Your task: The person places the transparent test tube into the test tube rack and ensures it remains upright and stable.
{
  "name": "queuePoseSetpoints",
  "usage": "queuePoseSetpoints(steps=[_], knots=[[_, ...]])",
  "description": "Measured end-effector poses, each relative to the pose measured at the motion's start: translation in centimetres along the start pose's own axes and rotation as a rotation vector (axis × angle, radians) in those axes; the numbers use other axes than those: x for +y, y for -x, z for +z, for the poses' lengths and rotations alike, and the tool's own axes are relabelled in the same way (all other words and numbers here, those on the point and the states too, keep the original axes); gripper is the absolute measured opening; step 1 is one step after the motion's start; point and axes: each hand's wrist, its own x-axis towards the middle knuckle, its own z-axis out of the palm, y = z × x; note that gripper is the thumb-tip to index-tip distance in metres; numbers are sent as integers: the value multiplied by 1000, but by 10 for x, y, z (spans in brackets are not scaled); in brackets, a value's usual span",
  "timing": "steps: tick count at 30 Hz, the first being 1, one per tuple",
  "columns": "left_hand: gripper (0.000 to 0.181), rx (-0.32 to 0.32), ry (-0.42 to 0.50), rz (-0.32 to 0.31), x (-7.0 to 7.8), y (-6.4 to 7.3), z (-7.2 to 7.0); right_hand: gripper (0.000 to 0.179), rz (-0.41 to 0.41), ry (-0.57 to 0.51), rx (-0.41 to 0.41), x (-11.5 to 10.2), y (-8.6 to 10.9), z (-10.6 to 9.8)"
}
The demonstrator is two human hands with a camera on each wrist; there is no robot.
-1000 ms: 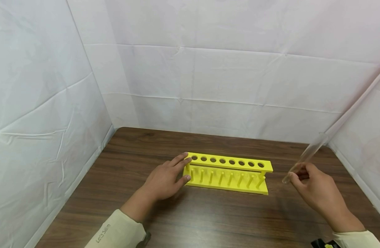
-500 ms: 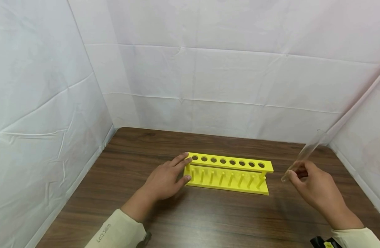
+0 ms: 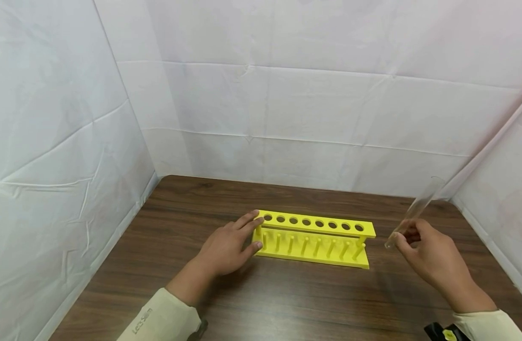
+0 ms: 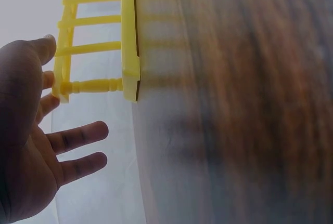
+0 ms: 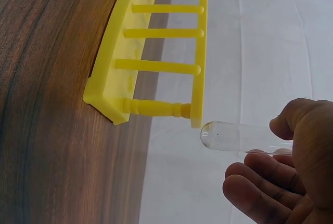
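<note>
A yellow test tube rack (image 3: 316, 223) stands on the table, with a row of round holes along its top bar and a row of upright pegs below. My left hand (image 3: 228, 246) rests at its left end, fingertips on the top bar and thumb at the front; in the left wrist view the other two fingers extend straight past the rack's end. To the right of the rack, my right hand (image 3: 437, 253) pinches a clear glass test tube (image 3: 420, 202) near its rounded bottom. The tube tilts, open mouth up and right, rounded end (image 5: 210, 135) towards the rack's right end.
The dark wood-grain table (image 3: 278, 303) meets white fabric walls (image 3: 261, 104) at the back and both sides. The right-hand fabric wall (image 3: 508, 208) is close behind the right hand.
My right hand has moved slightly left and up with the test tube, whose mouth has shifted left. The left hand stays at the rack's left end.
</note>
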Motion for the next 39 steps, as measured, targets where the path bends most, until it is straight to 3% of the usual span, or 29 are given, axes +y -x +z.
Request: queuePoseSetpoints(steps=[39], knots=[[61, -7, 16, 4, 2, -1, -1, 42, -13, -18, -2, -8, -13, 1]])
